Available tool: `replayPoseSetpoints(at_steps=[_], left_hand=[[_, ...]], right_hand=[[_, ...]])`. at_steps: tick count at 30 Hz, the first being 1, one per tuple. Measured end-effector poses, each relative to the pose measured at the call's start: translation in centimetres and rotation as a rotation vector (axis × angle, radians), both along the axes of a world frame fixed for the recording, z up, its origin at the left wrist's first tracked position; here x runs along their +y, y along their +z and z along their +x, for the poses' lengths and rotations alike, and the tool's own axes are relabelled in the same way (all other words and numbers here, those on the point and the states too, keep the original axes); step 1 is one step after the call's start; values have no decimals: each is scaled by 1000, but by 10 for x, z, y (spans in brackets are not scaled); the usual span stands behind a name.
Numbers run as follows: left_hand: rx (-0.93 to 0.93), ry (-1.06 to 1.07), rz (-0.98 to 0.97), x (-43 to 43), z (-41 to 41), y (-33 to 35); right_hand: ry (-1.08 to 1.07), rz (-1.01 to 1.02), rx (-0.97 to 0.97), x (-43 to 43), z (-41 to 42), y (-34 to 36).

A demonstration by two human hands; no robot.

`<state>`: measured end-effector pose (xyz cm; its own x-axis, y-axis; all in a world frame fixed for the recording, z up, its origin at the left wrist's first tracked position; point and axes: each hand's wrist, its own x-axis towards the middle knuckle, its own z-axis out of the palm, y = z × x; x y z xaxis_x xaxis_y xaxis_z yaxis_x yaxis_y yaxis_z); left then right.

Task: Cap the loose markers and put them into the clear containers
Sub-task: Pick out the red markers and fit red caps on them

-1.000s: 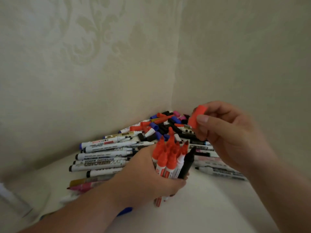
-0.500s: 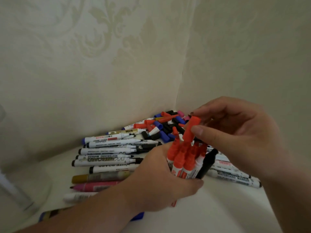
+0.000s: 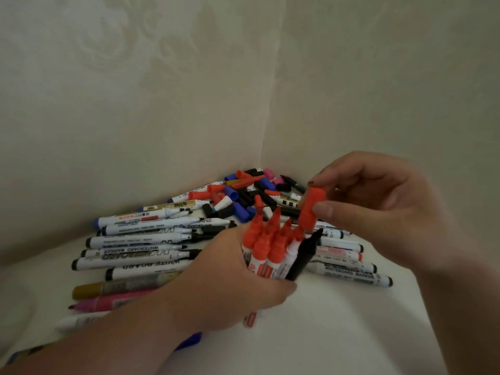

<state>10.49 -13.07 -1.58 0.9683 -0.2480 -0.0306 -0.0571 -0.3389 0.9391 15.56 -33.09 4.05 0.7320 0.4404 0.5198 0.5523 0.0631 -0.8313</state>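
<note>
Capping looks to be at an early stage. The left hand (image 3: 227, 288) grips an upright bundle of markers (image 3: 270, 247), tips up and bare. The right hand (image 3: 378, 207) pinches one red cap (image 3: 311, 207) between thumb and forefinger right at those tips; whether it sits on one yet I cannot tell.

The bundle holds four or five red markers and one black marker (image 3: 305, 253). About ten loose markers (image 3: 140, 242) lie in a row on the white surface (image 3: 338, 334) to the left, among them one gold marker (image 3: 89, 290) and one pink marker (image 3: 108, 303). About five more markers (image 3: 349, 272) lie to the right.

Loose caps (image 3: 243, 190) are heaped in the corner against the walls, well over a dozen in red, blue, black, pink and white, too jumbled for an exact count. No clear container shows, so I judge nothing stowed.
</note>
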Motion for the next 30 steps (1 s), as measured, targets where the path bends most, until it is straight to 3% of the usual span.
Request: replayPoseSetpoints(at_steps=[18, 30], left_hand=[[-51, -21, -12, 0, -4, 4], [-186, 138, -131, -9, -12, 1]], right_hand=[[212, -29, 84, 0, 17, -18], [118, -105, 19, 12, 5, -22]])
